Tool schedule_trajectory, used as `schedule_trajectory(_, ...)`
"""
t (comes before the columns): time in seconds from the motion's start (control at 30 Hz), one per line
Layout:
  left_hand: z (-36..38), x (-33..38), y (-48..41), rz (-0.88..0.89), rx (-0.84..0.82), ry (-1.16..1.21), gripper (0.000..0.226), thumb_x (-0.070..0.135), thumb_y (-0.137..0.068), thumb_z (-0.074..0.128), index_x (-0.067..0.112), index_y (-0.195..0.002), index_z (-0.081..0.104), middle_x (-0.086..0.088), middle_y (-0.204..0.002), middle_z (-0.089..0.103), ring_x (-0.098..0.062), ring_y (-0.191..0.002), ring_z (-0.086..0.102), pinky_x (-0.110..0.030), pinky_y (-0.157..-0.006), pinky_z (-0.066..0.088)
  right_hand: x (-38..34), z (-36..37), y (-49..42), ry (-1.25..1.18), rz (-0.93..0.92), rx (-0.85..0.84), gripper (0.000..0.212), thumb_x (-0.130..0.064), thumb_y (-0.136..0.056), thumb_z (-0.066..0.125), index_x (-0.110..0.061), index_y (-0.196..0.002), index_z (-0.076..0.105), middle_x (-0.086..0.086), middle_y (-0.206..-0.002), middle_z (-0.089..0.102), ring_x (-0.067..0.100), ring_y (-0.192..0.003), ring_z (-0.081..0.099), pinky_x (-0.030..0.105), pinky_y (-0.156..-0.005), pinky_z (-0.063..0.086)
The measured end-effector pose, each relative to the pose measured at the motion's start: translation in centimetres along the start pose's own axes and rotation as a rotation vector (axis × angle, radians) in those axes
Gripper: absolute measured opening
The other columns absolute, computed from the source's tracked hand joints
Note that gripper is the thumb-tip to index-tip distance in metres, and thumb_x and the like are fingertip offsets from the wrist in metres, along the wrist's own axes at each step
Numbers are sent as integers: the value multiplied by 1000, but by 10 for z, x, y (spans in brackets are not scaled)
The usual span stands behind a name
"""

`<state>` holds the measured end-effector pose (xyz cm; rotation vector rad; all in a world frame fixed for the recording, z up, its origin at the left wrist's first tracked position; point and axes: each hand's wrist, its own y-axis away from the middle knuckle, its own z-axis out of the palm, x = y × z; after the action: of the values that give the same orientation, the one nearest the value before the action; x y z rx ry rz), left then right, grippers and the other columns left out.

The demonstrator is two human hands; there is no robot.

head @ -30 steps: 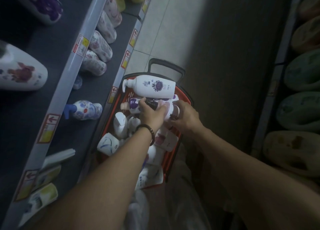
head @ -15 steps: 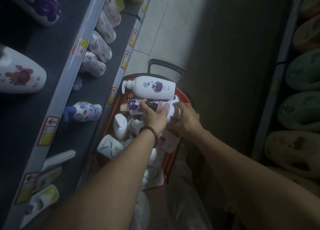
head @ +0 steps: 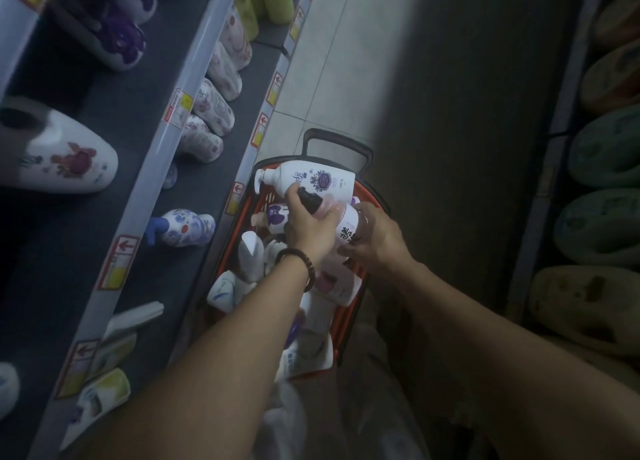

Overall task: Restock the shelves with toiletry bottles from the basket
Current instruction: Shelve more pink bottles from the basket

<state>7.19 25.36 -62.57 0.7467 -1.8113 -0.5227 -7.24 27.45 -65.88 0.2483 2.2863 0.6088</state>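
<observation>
A pink bottle (head: 347, 219) is held just above a red basket (head: 240, 241) on the aisle floor, at the centre of the head view. Its black pump end is gripped by the left hand (head: 306, 225), fingers curled round the neck, while the lower body is clasped by the right hand (head: 377, 243), thumb and fingers wrapped about it. The two-handed hold is judged to steady a smooth, rounded plastic bottle as it is drawn from the pile. The body is seen to be glossy and faintly translucent, marked with dark characters. Just beyond it, at 12 o'clock, a white pump bottle (head: 311, 179) is laid on its side across the basket's far end, below the black handle (head: 334, 137); more white bottles are heaped beneath the forearms. At 9 o'clock, dark shelves (head: 69, 258) are edged with pale price rails, and a blue-and-white floral bottle (head: 185, 229) is set alone on the lower one, with open space beside it where stock could be placed. A beaded bracelet (head: 301, 264) is worn on the left wrist.
</observation>
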Motion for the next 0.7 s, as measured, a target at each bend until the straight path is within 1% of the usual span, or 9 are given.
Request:
schedule_trajectory(0.03, -3, 5, 3, 20, 0, 7, 87, 36, -96, 78, 37, -163, 22, -3, -155, 54, -26, -137, 55, -19, -85, 47, -4, -3, 1, -13, -5, 5, 76, -36, -62, 96, -32, -127, 57, -6, -115, 66, 21, -104, 66, 51, -91, 57)
schedule_trajectory(0.17, -18, 27, 17, 62, 17, 1, 104, 45, -89, 82, 34, -167, 15, -5, -161, 48, -30, -146, 47, -42, -110, 45, -27, -17, 10, -58, -18, 12, 73, -41, -65, 96, -34, -126, 56, -11, -108, 67, 14, -95, 69, 46, -82, 62)
schedule_trajectory(0.23, -26, 36, 22, 52, 24, 15, 111, 56, -82, 84, 26, -166, 18, -6, -157, 52, -31, -145, 49, -50, -115, 45, -41, -28, 17, -70, -27, 26, 69, -40, -67, 95, -34, -122, 56, -15, -103, 66, 11, -91, 68, 45, -79, 62)
schedule_trajectory(0.3, -36, 46, 32, 43, -4, 56, 103, 63, -80, 83, 22, -160, 32, -4, -149, 59, -28, -138, 55, -52, -111, 50, -57, -40, 25, -78, -33, 43, 65, -41, -68, 94, -34, -119, 56, -15, -97, 66, 11, -85, 68, 46, -77, 62)
schedule_trajectory(0.37, -47, 55, 44, 58, -88, 81, 88, 68, -78, 80, 28, -148, 48, 0, -136, 66, -24, -127, 63, -50, -104, 56, -73, -52, 34, -102, -31, 54, 61, -45, -68, 93, -36, -116, 57, -14, -93, 68, 10, -81, 70, 45, -74, 63)
schedule_trajectory(0.47, -61, 61, 58, 81, -199, 137, 93, 80, -61, 84, 37, -138, 56, -1, -123, 74, -28, -115, 72, -56, -97, 60, -99, -71, 49, -130, -38, 61, 62, -54, -66, 90, -41, -116, 55, -14, -94, 68, 11, -79, 72, 44, -72, 64)
schedule_trajectory(0.53, -75, 68, 68, 84, -227, 158, 96, 74, -58, 90, 36, -140, 56, -1, -125, 74, -28, -113, 74, -56, -94, 62, -120, -86, 60, -127, -55, 66, 63, -54, -66, 88, -39, -117, 55, -14, -95, 68, 12, -82, 72, 44, -73, 64)
schedule_trajectory(0.63, -98, 94, 89, 134, -245, 186, 83, 56, -68, 91, 36, -140, 55, -2, -127, 75, -28, -111, 76, -52, -89, 64, -147, -107, 74, -130, -87, 93, 54, -49, -70, 87, -41, -112, 54, -18, -92, 67, 8, -82, 69, 39, -75, 62)
schedule_trajectory(0.7, -112, 114, 103, 165, -255, 199, 77, 53, -71, 87, 40, -140, 55, 0, -127, 75, -29, -110, 76, -52, -87, 65, -170, -121, 84, -156, -108, 103, 57, -50, -69, 86, -44, -114, 53, -18, -92, 68, 8, -80, 71, 42, -75, 64)
